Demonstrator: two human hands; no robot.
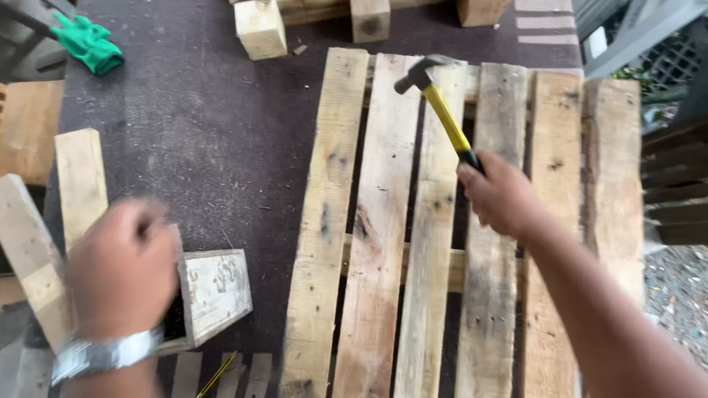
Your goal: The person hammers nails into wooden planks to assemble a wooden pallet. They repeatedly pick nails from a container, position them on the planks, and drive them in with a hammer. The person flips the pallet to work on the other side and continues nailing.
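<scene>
The right hand (pixel 500 197) is closed tight around a yellow hammer (pixel 441 110) above the wooden pallet (pixel 383 221). The left hand (pixel 122 265) is blurry, so I cannot tell its shape.

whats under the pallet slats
Through the gaps between the pallet slats a wooden crosspiece shows, with the dark mat under them. What the boards cover cannot be seen.

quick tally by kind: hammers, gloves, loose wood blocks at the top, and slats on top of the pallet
hammer, yellow handle, held in the right hand: 1
green glove: 1
loose wood blocks at the top edge, the first: 3
top slats of the pallet, the first: 6
total: 11
The left hand is blurred, beside a small wooden box.
</scene>
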